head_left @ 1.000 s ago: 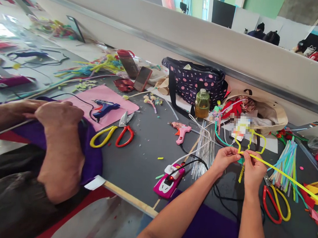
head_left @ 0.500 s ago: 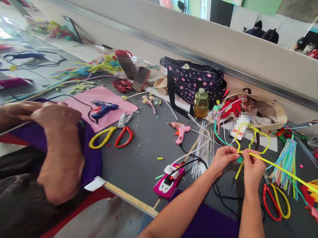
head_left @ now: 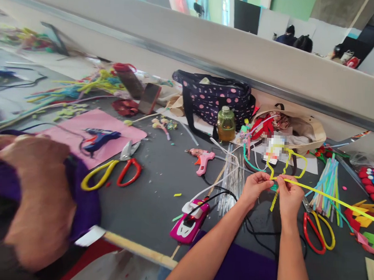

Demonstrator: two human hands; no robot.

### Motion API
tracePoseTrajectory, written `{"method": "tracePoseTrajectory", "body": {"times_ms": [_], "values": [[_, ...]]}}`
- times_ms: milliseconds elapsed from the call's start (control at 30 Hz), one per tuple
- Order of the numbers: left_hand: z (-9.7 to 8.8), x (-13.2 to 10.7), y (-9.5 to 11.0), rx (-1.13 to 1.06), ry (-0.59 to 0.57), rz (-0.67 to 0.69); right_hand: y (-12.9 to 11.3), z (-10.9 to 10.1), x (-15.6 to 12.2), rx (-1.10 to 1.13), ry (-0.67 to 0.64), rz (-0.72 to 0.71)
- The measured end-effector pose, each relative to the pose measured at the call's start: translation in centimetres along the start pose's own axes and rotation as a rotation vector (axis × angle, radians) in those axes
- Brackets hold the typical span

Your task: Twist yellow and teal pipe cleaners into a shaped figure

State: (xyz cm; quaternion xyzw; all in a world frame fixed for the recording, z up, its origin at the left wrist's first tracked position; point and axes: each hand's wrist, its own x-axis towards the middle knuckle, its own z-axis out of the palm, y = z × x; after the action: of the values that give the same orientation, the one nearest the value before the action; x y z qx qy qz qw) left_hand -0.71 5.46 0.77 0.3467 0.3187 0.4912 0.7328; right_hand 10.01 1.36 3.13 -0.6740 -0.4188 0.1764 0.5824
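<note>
Both hands pinch one yellow pipe cleaner (head_left: 338, 198), bent into loops and a twisted stem at its upper part. Between thumb and fingers, my left hand (head_left: 256, 188) grips it at a bend. My right hand (head_left: 288, 197) is closed on it just alongside, fingertips nearly meeting the left ones. From there a straight yellow length runs off to the right, and a short twisted end hangs below the fingers. Scissors with red and yellow handles (head_left: 319, 232) lie right of my right wrist. A bundle of pastel pipe cleaners (head_left: 328, 186) rests beyond them.
A pink glue gun (head_left: 204, 161), a magenta power strip (head_left: 190, 224) and black cables lie left of my forearms. Behind stand a bottle (head_left: 226, 124) and a patterned bag (head_left: 215, 97). At left, another person's arm (head_left: 40, 198) is near a second pair of scissors (head_left: 129, 172).
The view has turned slightly right, so the table's things appear further left. Both my hands keep their pinch on the yellow pipe cleaner, its shape looking nearly the same.
</note>
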Motion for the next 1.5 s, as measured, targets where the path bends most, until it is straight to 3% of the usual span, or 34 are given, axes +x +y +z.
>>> {"method": "tracePoseTrajectory", "body": {"times_ms": [200, 933, 1167, 1333, 1500], "values": [[0.14, -0.06, 0.16, 0.023, 0.037, 0.001, -0.04, 0.08, -0.04, 0.023, -0.010, 0.013], [0.47, -0.44, -0.04, 0.088, 0.193, 0.117, -0.16, 0.28, -1.00, -0.169, -0.015, -0.228], [0.50, -0.58, -0.11, 0.116, 0.190, 0.158, -0.04, 0.38, -0.99, -0.130, -0.013, -0.177], [0.58, -0.48, -0.18, 0.047, 0.183, 0.123, -0.34, 0.41, -0.92, -0.073, -0.066, -0.143], [0.67, -0.51, -0.06, -0.010, 0.121, 0.076, -0.42, 0.34, -0.75, -0.091, -0.023, -0.149]]}}
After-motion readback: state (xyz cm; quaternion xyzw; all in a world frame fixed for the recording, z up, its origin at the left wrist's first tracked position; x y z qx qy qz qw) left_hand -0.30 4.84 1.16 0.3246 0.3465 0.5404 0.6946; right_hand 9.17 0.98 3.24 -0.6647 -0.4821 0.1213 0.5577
